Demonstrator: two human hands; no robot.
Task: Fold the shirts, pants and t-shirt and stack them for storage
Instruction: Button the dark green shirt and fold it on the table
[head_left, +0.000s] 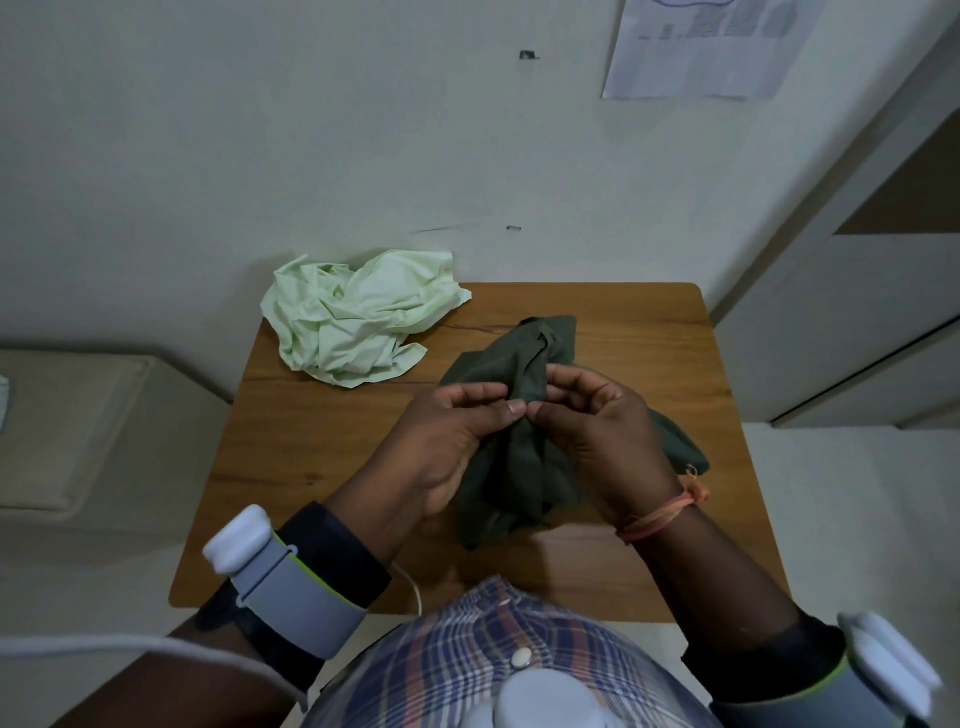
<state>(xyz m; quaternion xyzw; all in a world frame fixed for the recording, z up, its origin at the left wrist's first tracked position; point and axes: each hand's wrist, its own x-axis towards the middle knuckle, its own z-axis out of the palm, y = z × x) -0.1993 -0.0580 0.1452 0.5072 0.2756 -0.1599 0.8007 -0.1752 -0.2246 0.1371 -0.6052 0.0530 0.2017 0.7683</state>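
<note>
two garments on the wooden bench (332, 457): a dark olive garment (524, 467) bunched near the middle-right, and a pale green garment (358, 317) crumpled at the far left corner, hanging partly over the edge. neither is folded, no stack yet, so you're early in the task.

your left hand (447, 441) and right hand (597, 436) both pinch the olive cloth, grip of each clamped on a raised ridge of fabric, fingertips almost touching. the rest of it slumps on the bench under and between your wrists.

handling: thin, soft, limp cloth, light, no stiffness, it will sag and bunch wherever you don't support it. can't tell which garment type it is while it's wadded up. likely best to find a seam, hem or collar edge, take hold at two corners well apart, shake it flat before folding. pinching mid-panel just makes more creases. the pale one looks equally floppy.
</note>
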